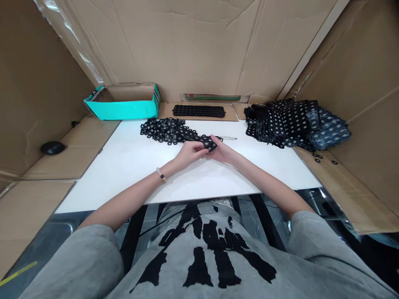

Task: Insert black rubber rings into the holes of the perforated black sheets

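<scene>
A black sheet of joined rubber rings (170, 130) lies across the white table (131, 166), its near end lifted between my hands. My left hand (190, 152) pinches that end with closed fingers. My right hand (222, 150) grips the same end from the right, fingers curled around it. Both hands meet at the middle of the table.
A tall heap of the same black ring sheets (296, 122) sits at the right. A teal cardboard box (124, 104) and a black tray (199, 111) stand at the back. A pen (229, 138) lies behind my hands. Loose rings (318, 158) lie on cardboard at the right. Cardboard walls surround the table.
</scene>
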Motion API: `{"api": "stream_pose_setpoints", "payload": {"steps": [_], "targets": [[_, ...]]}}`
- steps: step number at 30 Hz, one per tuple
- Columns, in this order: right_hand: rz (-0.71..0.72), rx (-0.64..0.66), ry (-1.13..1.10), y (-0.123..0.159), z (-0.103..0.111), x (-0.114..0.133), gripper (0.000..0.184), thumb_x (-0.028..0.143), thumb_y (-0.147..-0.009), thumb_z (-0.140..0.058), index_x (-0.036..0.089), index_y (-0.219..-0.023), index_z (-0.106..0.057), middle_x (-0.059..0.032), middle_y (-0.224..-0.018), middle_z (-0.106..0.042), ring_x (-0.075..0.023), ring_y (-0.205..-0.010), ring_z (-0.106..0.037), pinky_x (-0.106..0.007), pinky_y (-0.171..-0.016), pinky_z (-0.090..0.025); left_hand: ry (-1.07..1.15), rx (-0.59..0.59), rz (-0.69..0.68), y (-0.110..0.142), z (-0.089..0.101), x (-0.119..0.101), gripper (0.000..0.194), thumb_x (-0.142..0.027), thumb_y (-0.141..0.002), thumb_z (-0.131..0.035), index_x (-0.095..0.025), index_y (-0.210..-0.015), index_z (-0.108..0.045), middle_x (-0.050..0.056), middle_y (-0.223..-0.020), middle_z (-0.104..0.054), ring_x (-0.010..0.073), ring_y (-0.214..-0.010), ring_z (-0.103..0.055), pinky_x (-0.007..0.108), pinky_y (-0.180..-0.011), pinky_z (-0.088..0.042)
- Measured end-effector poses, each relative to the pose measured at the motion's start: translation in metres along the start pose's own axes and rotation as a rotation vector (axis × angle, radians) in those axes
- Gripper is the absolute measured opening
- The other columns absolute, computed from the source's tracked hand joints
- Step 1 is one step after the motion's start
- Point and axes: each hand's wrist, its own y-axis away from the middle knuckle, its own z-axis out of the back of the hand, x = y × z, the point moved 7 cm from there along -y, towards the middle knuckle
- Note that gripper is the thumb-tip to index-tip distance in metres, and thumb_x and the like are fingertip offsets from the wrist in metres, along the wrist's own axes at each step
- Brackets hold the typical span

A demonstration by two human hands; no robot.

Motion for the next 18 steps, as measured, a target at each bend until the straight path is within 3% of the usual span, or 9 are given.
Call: {"api": "stream_pose_setpoints", "payload": {"steps": [2,3,5,9,11,14,18], "targets": [[0.022,-0.093,-0.143,-0.001,0.006,0.001,0.027,0.045,-0.087,-0.069,0.021,-0.099,-0.069,-0.0077,-0.095,-0.078,-0.0245,-0.097,-0.073,-0.041,-0.091,-0.06,-0.093,0.132,-0.067,0.005,-0.008,-0.01,0.016,-0.03,-0.086,-0.071,-0.02,-0.077,-0.078,0.005,-0.076,-0.074,0.0167,-0.068,-0.062,0.027,-0.068,-0.044],[0.028,-0.131,-0.193,-0.001,0.012,0.003,0.023,0.039,-0.085,-0.068,0.02,-0.098,-0.068,-0.0072,-0.093,-0.078,-0.0248,-0.095,-0.073,-0.041,-0.09,-0.06,-0.117,0.139,-0.073,0.006,-0.007,-0.012,0.015,-0.03,-0.087,-0.071,-0.021,-0.078,-0.079,0.006,-0.078,-0.075,0.0175,-0.07,-0.063,0.027,-0.069,-0.044],[0.033,-0.196,-0.263,-0.003,0.025,0.008,0.02,0.032,-0.079,-0.065,0.02,-0.095,-0.067,-0.0069,-0.089,-0.076,-0.0259,-0.092,-0.072,-0.044,-0.087,-0.06,-0.125,0.008,-0.021,0.004,0.011,-0.009,0.017,-0.03,-0.088,-0.07,-0.021,-0.076,-0.079,0.006,-0.078,-0.075,0.0187,-0.072,-0.064,0.027,-0.07,-0.044],[0.112,-0.392,-0.318,-0.003,0.055,0.021,0.02,0.028,-0.068,-0.057,0.022,-0.086,-0.063,-0.0042,-0.081,-0.073,-0.0251,-0.086,-0.067,-0.041,-0.077,-0.058,-0.051,-0.465,0.089,-0.001,0.069,0.01,0.025,-0.033,-0.094,-0.064,-0.019,-0.078,-0.078,0.005,-0.074,-0.07,0.0177,-0.072,-0.061,0.025,-0.07,-0.043],[0.158,-0.475,-0.316,-0.001,0.066,0.026,0.019,0.03,-0.067,-0.055,0.023,-0.083,-0.062,-0.0031,-0.077,-0.07,-0.0244,-0.083,-0.065,-0.039,-0.074,-0.056,-0.014,-0.615,0.104,-0.003,0.091,0.022,0.03,-0.037,-0.097,-0.06,-0.019,-0.078,-0.075,0.004,-0.071,-0.066,0.0156,-0.068,-0.056,0.024,-0.068,-0.041],[0.175,-0.51,-0.357,-0.001,0.073,0.026,0.015,0.034,-0.067,-0.057,0.024,-0.078,-0.06,-0.0027,-0.074,-0.068,-0.0238,-0.08,-0.063,-0.037,-0.072,-0.054,0.013,-0.708,0.167,-0.006,0.111,0.042,0.034,-0.042,-0.099,-0.059,-0.018,-0.078,-0.072,0.002,-0.069,-0.064,0.014,-0.065,-0.053,0.023,-0.063,-0.039],[0.196,-0.438,-0.335,-0.004,0.073,0.028,0.017,0.04,-0.07,-0.058,0.024,-0.074,-0.059,-0.0029,-0.073,-0.068,-0.0237,-0.079,-0.063,-0.039,-0.075,-0.054,-0.052,-0.665,0.216,-0.011,0.117,0.058,0.032,-0.039,-0.098,-0.058,-0.018,-0.078,-0.073,0.003,-0.071,-0.066,0.0144,-0.065,-0.053,0.024,-0.062,-0.037]]}}
